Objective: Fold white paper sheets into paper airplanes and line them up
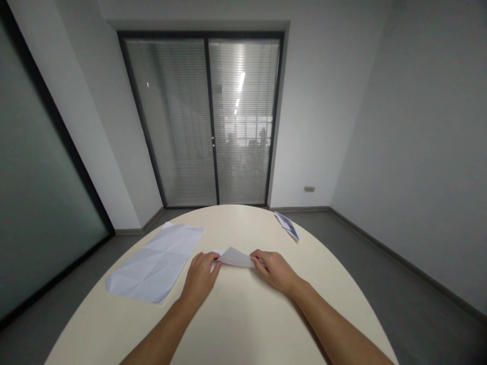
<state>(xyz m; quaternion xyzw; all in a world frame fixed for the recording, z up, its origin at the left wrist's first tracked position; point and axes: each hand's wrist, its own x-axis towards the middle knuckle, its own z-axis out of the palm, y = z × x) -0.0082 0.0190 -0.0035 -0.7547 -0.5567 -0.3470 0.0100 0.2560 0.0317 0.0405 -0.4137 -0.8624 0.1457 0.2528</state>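
A small folded piece of white paper [235, 257] lies on the round cream table [243, 314] in front of me. My left hand [201, 276] pinches its left end with thumb and fingers closed. My right hand [274, 269] pinches its right end in the same way. Both forearms reach in from the bottom edge of the view.
A larger creased white sheet [158, 262] lies flat on the table to the left of my hands. A small folded paper [288, 225] rests near the table's far right rim. Beyond the table are a grey floor, glass doors with blinds [207, 121] and white walls.
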